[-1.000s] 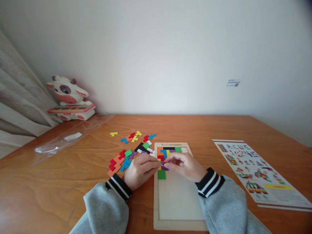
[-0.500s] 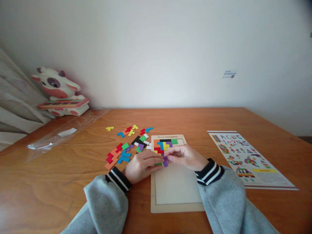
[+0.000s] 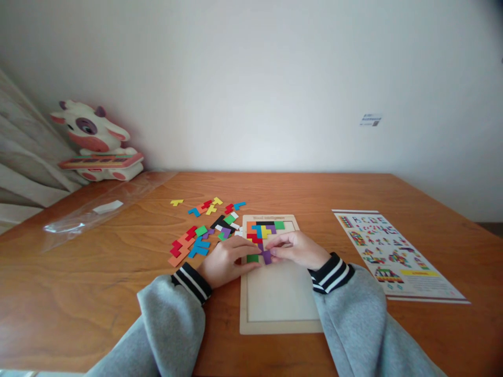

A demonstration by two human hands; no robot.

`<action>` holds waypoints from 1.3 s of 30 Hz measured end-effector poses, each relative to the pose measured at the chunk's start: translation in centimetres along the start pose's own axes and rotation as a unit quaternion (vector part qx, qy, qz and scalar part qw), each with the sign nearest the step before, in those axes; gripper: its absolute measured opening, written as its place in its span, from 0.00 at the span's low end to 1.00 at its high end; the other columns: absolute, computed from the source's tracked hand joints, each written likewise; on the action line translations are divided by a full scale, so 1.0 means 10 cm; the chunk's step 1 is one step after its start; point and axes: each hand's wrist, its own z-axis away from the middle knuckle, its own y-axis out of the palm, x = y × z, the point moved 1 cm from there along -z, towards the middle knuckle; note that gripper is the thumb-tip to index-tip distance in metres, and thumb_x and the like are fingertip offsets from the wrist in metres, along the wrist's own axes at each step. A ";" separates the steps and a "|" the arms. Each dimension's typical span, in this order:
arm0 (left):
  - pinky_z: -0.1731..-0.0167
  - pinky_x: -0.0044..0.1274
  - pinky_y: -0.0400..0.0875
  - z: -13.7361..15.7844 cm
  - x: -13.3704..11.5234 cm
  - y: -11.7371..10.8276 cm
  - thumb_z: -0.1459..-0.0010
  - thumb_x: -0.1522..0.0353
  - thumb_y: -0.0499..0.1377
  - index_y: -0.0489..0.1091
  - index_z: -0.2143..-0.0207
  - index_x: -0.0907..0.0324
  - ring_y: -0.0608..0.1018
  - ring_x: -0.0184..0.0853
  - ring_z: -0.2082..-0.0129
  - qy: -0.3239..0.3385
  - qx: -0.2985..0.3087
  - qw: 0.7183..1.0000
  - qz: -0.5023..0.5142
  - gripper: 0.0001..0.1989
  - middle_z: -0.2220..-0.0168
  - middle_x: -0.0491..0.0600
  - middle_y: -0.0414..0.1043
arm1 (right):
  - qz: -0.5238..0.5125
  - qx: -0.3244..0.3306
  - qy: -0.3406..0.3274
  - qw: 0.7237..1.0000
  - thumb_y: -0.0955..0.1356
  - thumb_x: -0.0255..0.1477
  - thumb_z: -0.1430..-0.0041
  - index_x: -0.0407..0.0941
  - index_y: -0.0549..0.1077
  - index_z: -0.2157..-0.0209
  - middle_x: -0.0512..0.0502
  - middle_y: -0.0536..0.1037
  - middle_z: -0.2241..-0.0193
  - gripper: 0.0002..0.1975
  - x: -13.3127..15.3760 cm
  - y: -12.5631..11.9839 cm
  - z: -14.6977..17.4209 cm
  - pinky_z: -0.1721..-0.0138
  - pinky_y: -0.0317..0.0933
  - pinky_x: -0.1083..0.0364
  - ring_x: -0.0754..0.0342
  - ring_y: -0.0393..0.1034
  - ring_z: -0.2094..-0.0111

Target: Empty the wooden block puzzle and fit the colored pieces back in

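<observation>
We have the purple piece (image 3: 267, 257) lying on the wooden board (image 3: 281, 328) between the fingertips of our left hand (image 3: 230, 256), whose thumb and forefinger stand parted about the green piece (image 3: 252, 258), and those of our right hand (image 3: 301, 250), bent close at its right edge, whether pinching it we cannot tell.

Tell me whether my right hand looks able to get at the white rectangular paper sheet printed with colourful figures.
Probably yes: the sheet lies flat on the brown wooden table, right of your right hand, with nothing standing between them.
</observation>
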 end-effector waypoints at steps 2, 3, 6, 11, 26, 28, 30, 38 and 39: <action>0.56 0.28 0.76 -0.01 -0.01 -0.02 0.40 0.65 0.63 0.76 0.56 0.59 0.79 0.35 0.59 0.013 0.013 1.000 -0.011 0.11 0.58 0.53 0.78 | 0.034 0.007 0.008 0.999 0.78 0.37 0.55 0.40 0.80 0.66 0.46 0.82 0.69 0.17 -0.04 -0.01 -0.01 0.59 0.73 0.53 0.55 0.77 0.69; 0.57 0.28 0.76 -0.02 -0.02 -0.03 0.40 0.65 0.63 0.76 0.56 0.59 0.79 0.35 0.60 0.019 0.018 1.000 -0.015 0.10 0.59 0.53 0.78 | 0.059 0.007 0.006 0.998 0.77 0.37 0.54 0.40 0.80 0.66 0.46 0.82 0.71 0.16 -0.05 -0.02 -0.02 0.61 0.72 0.53 0.55 0.77 0.70; 0.57 0.28 0.74 -0.03 -0.04 -0.04 0.39 0.66 0.62 0.76 0.58 0.58 0.78 0.34 0.61 0.034 0.038 0.999 -0.020 0.08 0.60 0.52 0.78 | 0.126 0.001 -0.019 0.992 0.76 0.37 0.51 0.40 0.80 0.67 0.46 0.81 0.75 0.15 -0.08 -0.01 -0.03 0.65 0.70 0.55 0.55 0.75 0.72; 0.54 0.30 0.73 -0.04 -0.06 -0.05 0.37 0.65 0.60 0.77 0.57 0.56 0.77 0.36 0.58 0.064 0.059 0.995 -0.043 0.09 0.58 0.52 0.78 | 0.172 -0.033 -0.054 0.983 0.75 0.36 0.50 0.41 0.78 0.70 0.47 0.79 0.77 0.12 -0.07 0.05 -0.01 0.72 0.66 0.56 0.55 0.73 0.75; 0.50 0.34 0.74 0.00 0.00 -0.07 0.35 0.65 0.57 0.76 0.52 0.55 0.76 0.39 0.52 0.094 0.103 0.983 -0.123 0.12 0.52 0.53 0.77 | 0.199 -0.010 -0.093 0.975 0.74 0.35 0.49 0.41 0.76 0.65 0.50 0.75 0.75 0.13 -0.07 0.04 -0.03 0.75 0.62 0.59 0.59 0.68 0.77; 0.50 0.34 0.74 0.00 0.00 -0.06 0.34 0.66 0.56 0.76 0.52 0.56 0.77 0.39 0.53 0.094 0.097 0.983 -0.123 0.13 0.53 0.53 0.78 | 0.209 -0.004 -0.097 0.973 0.75 0.34 0.51 0.41 0.77 0.65 0.50 0.75 0.74 0.13 -0.07 0.03 -0.02 0.74 0.62 0.59 0.60 0.67 0.76; 0.50 0.34 0.75 -0.01 -0.01 -0.06 0.34 0.66 0.55 0.76 0.52 0.56 0.78 0.39 0.53 0.093 0.095 0.983 -0.123 0.13 0.54 0.53 0.79 | 0.214 -0.010 -0.100 0.972 0.75 0.33 0.52 0.41 0.77 0.66 0.50 0.75 0.74 0.13 -0.06 0.02 -0.02 0.73 0.62 0.58 0.60 0.66 0.76; 0.50 0.33 0.76 -0.01 0.00 -0.05 0.34 0.67 0.55 0.76 0.52 0.58 0.79 0.38 0.54 0.091 0.077 0.987 -0.110 0.12 0.56 0.54 0.80 | 0.231 -0.021 -0.107 0.967 0.74 0.35 0.50 0.41 0.77 0.66 0.50 0.74 0.74 0.13 -0.05 0.03 -0.02 0.74 0.60 0.58 0.60 0.65 0.77; 0.51 0.33 0.76 -0.01 0.00 -0.05 0.34 0.67 0.55 0.76 0.52 0.58 0.79 0.38 0.54 0.092 0.073 0.987 -0.106 0.12 0.56 0.54 0.80 | 0.233 -0.024 -0.104 0.967 0.73 0.35 0.50 0.41 0.77 0.65 0.50 0.74 0.74 0.13 -0.06 0.03 -0.02 0.74 0.60 0.58 0.60 0.65 0.77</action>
